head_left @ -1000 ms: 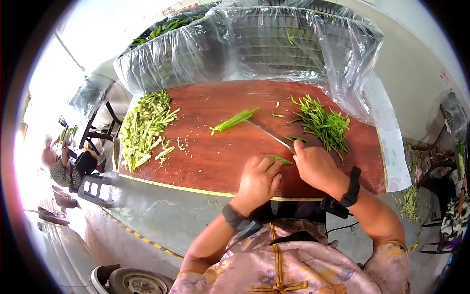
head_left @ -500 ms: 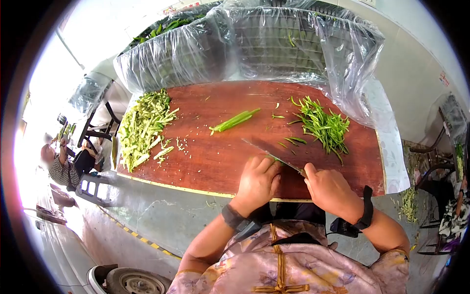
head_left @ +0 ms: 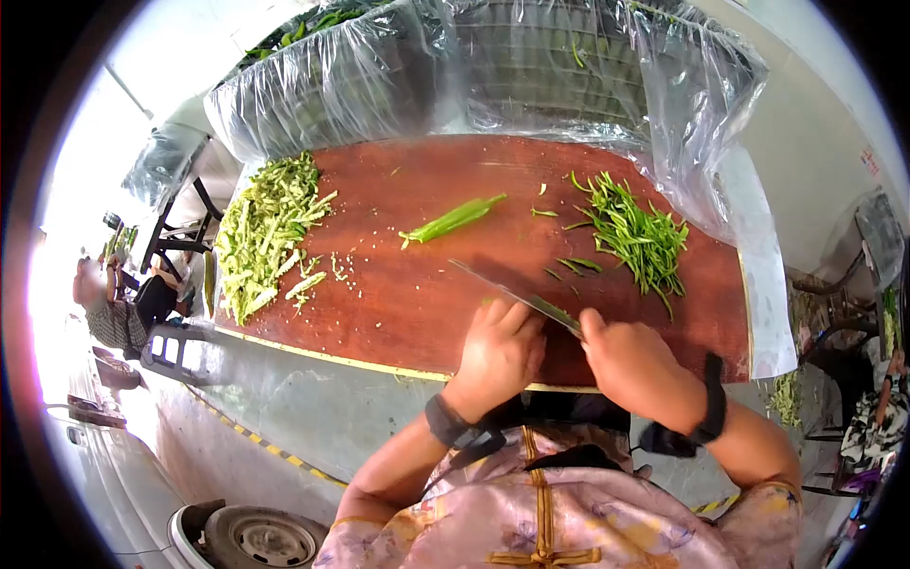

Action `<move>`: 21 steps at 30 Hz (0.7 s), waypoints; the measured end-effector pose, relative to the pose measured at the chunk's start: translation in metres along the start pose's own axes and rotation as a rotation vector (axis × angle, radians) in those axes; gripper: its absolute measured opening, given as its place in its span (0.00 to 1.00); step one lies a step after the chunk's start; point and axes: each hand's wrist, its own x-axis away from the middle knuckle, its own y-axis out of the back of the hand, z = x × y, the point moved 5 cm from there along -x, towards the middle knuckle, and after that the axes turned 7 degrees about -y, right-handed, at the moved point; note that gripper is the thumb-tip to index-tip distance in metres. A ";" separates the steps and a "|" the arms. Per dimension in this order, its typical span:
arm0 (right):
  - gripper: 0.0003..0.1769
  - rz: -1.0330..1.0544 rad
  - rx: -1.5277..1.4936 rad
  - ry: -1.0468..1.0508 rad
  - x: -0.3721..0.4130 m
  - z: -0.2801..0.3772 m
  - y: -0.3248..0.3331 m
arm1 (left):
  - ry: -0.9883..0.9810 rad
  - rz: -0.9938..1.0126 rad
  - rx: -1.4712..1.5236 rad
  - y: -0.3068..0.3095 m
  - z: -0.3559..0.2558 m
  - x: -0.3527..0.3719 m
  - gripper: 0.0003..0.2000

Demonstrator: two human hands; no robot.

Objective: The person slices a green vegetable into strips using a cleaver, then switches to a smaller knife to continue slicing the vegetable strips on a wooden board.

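My right hand (head_left: 633, 362) is closed around the handle of a kitchen knife (head_left: 517, 298), its blade slanting up and left over the red-brown board (head_left: 398, 294). My left hand (head_left: 498, 349) rests on the board just left of the blade, fingers curled down on a piece of green pepper, mostly hidden beneath them; a bit of green shows at the fingertips. Beyond the knife lies a flattened bundle of green pepper (head_left: 455, 219). Shredded green pepper strips (head_left: 637, 232) are heaped to the right. At the left edge sits a heap of pale green pepper cores (head_left: 265, 237).
Clear plastic sheeting (head_left: 379, 85) drapes a large bin at the board's far side, with green peppers (head_left: 308, 27) at its upper left. Another person (head_left: 118, 303) sits far left, near a dark stool (head_left: 180, 346). A vehicle wheel (head_left: 270, 539) shows at lower left.
The view has shifted slightly, so the board sits higher. The knife has moved a little left and its blade shows more above my left fingers. Both hands keep their hold.
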 end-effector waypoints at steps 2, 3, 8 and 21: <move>0.06 -0.034 -0.006 0.030 -0.017 0.002 -0.005 | 0.006 0.000 0.008 -0.001 -0.001 0.002 0.14; 0.06 -0.078 -0.008 0.064 -0.025 0.002 -0.005 | 0.006 -0.005 0.008 -0.001 0.000 0.000 0.14; 0.09 -0.192 0.015 -0.103 -0.025 -0.024 -0.007 | -0.018 -0.075 -0.001 0.001 -0.001 0.005 0.16; 0.12 -0.096 -0.019 -0.006 0.018 -0.011 -0.007 | -0.026 -0.094 -0.028 0.001 -0.003 0.003 0.12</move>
